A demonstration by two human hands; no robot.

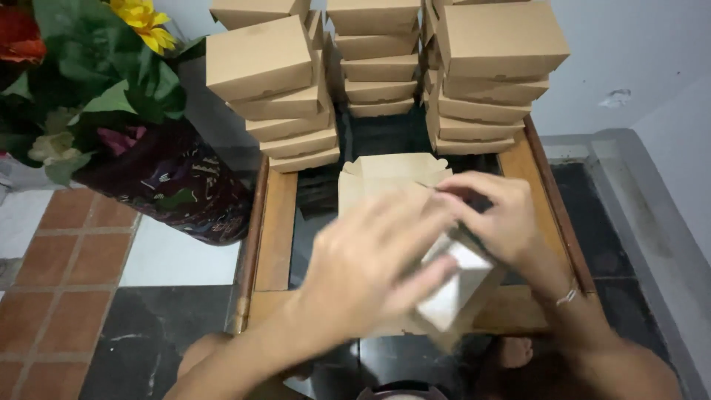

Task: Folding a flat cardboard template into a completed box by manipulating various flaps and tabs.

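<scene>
A brown cardboard box with a white inside lies unfolded on the small wooden table. My left hand lies over its middle, fingers curled around a white flap. My right hand pinches the box's right side, fingers bent against a folded panel. Both hands are blurred by motion and cover most of the box; only its far flap and a white corner show. A thin bracelet sits on my right wrist.
Three stacks of folded brown boxes stand at the table's far end: left, middle, right. A dark patterned vase with flowers stands to the left on the tiled floor. A white wall rises on the right.
</scene>
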